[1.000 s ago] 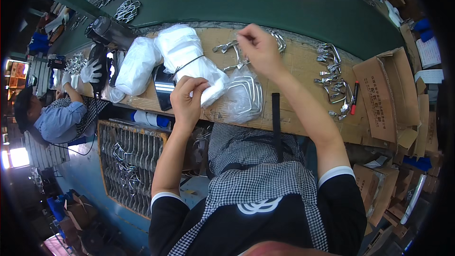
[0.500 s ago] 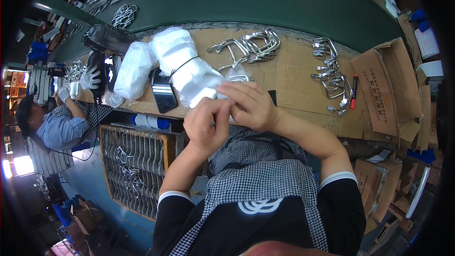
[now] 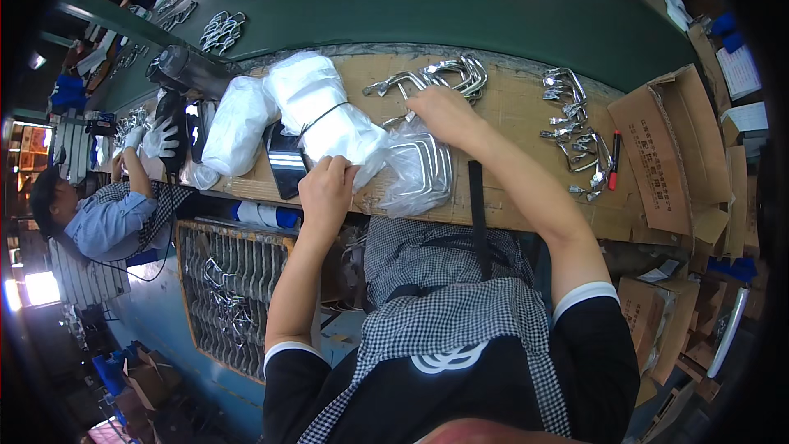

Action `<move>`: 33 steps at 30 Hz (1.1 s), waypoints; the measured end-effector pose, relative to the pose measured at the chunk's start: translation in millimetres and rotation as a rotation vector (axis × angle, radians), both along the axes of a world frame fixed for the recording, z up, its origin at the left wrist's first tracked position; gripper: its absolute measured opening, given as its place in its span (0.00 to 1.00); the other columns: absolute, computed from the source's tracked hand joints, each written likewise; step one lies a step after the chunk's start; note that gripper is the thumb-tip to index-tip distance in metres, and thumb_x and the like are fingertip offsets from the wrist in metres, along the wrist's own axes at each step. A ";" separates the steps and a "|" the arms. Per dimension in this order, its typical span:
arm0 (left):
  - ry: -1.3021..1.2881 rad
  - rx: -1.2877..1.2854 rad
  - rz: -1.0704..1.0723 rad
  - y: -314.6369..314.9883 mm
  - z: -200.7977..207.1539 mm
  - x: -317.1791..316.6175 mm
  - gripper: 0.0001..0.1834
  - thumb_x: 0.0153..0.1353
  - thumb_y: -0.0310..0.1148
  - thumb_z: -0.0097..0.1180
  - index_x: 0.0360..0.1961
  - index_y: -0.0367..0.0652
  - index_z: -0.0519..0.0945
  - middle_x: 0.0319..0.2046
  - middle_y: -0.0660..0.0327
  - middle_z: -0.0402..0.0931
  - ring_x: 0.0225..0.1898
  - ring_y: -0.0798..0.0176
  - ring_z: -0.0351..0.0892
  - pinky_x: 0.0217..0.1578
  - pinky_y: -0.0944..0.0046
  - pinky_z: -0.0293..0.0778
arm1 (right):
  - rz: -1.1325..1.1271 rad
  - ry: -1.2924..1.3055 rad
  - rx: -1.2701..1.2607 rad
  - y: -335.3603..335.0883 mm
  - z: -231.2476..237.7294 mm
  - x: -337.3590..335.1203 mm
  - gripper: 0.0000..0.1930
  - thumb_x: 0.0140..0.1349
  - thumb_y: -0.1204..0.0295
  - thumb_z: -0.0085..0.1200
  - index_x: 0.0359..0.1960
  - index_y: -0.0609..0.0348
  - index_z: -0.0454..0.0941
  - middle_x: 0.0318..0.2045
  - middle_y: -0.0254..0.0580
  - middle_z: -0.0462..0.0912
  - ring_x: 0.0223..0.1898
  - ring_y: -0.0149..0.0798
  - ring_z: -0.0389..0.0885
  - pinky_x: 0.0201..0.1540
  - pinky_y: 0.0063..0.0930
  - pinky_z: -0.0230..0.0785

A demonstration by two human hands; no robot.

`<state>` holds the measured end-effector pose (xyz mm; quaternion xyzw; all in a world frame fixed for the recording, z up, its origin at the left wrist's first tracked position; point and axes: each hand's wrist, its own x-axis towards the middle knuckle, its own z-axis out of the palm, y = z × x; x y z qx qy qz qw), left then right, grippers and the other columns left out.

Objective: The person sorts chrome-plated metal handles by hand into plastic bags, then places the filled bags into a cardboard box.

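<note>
My left hand (image 3: 326, 187) is closed, fingertips pinched on the edge of a white plastic bag from the bag stack (image 3: 316, 99), which a dark band ties round its middle. My right hand (image 3: 445, 117) reaches further across the bench, its fingers curled on a bent chrome handle (image 3: 403, 82) at the near left of a pile; the palm hides part of the grip. Between my hands, near the bench edge, lies a clear plastic bag (image 3: 423, 173) with several bent chrome handles inside.
A phone (image 3: 285, 166) and a second white plastic bundle (image 3: 236, 127) lie left. More chrome handles (image 3: 567, 111), a red-black marker (image 3: 614, 160) and an open cardboard box (image 3: 670, 152) stand right. A green conveyor (image 3: 493, 12) runs behind; a co-worker (image 3: 107, 214) works at left.
My hands were together over the clear bag; they have parted. The right moved away to the handle pile, the left drew left to the white bags, and the bagged handles now show.
</note>
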<state>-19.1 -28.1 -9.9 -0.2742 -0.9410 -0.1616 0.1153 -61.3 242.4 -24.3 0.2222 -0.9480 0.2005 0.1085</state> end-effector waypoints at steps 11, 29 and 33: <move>-0.158 0.713 -0.046 25.4 42.3 3.1 0.03 0.58 0.22 0.63 0.34 0.36 0.83 0.23 0.58 0.72 0.22 0.64 0.71 0.24 0.65 0.66 | -0.077 -0.740 -1.424 -2.8 94.3 34.0 0.08 0.66 0.71 0.56 0.38 0.64 0.77 0.25 0.35 0.79 0.22 0.25 0.79 0.19 0.17 0.67; 0.136 0.119 -0.088 33.9 20.0 15.1 0.07 0.56 0.23 0.63 0.35 0.37 0.78 0.26 0.56 0.76 0.25 0.53 0.78 0.26 0.58 0.73 | 0.271 0.310 -0.202 -43.0 34.3 100.7 0.09 0.48 0.73 0.58 0.31 0.61 0.75 0.40 0.47 0.79 0.38 0.44 0.81 0.41 0.33 0.74; 0.151 -0.175 -0.078 2.6 -16.9 1.6 0.08 0.52 0.27 0.60 0.34 0.40 0.77 0.25 0.59 0.73 0.27 0.52 0.77 0.29 0.56 0.76 | 0.254 -0.052 -0.309 -39.3 20.6 64.9 0.08 0.54 0.76 0.55 0.37 0.62 0.78 0.36 0.45 0.79 0.42 0.47 0.79 0.43 0.39 0.73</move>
